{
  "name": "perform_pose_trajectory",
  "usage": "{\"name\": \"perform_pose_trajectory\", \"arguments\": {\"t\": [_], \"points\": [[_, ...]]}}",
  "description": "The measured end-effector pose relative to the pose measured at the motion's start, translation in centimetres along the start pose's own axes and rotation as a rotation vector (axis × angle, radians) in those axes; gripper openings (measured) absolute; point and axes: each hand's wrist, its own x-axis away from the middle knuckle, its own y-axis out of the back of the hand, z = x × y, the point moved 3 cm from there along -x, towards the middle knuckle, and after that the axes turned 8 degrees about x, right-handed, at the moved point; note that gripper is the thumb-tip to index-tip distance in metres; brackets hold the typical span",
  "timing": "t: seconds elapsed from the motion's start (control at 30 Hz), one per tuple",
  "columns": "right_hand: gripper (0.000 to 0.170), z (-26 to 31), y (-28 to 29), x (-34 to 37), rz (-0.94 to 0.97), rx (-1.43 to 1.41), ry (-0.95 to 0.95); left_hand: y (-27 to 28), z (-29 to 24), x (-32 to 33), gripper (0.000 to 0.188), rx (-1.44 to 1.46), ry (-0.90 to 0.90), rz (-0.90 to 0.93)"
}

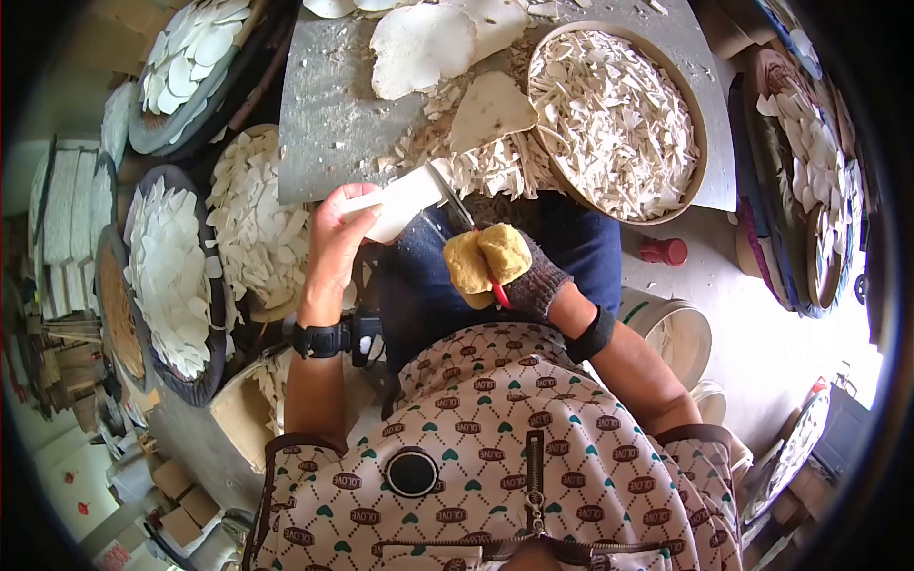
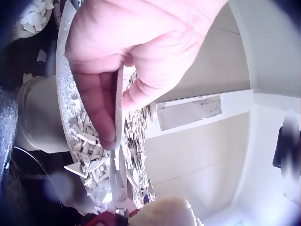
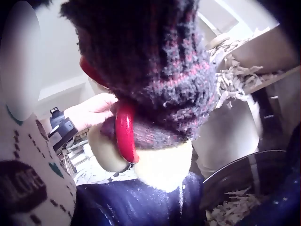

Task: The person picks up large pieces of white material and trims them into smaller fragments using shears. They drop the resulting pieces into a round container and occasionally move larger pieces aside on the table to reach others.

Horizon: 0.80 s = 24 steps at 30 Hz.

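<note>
My bare left hand (image 1: 345,228) pinches a flat white piece (image 1: 409,202) between thumb and fingers, above the lap. In the left wrist view that piece (image 2: 119,101) is seen edge-on, with scissor blades (image 2: 116,176) at its lower end. My right hand (image 1: 528,276), in a dark knitted glove, grips red-handled scissors, whose blades (image 1: 455,198) meet the piece's right edge. Yellow foam padding (image 1: 486,257) covers part of that hand. The right wrist view shows the glove (image 3: 164,84) curled round a red handle (image 3: 125,134).
Large pale sheets (image 1: 424,48) and cut strips lie on the metal table (image 1: 324,114). A round tray (image 1: 703,143) of strips stands at the table's right. Baskets of white pieces (image 1: 171,276) line the left; a red object (image 1: 664,251) is right of the knees.
</note>
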Motion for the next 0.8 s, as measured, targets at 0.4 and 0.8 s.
{"name": "perform_pose_trajectory", "arguments": {"t": [0.4, 0.8], "points": [[0.018, -2.9, 0.3, 0.9, 0.155, -0.083, -0.041, 16.4, -3.9, 3.7, 0.033, 0.158, -0.486, -0.579], [0.023, 3.6, -0.9, 3.0, 0.165, 0.183, 0.053, -11.2, -0.5, -6.6, 0.04, -1.137, -0.698, 0.214]]}}
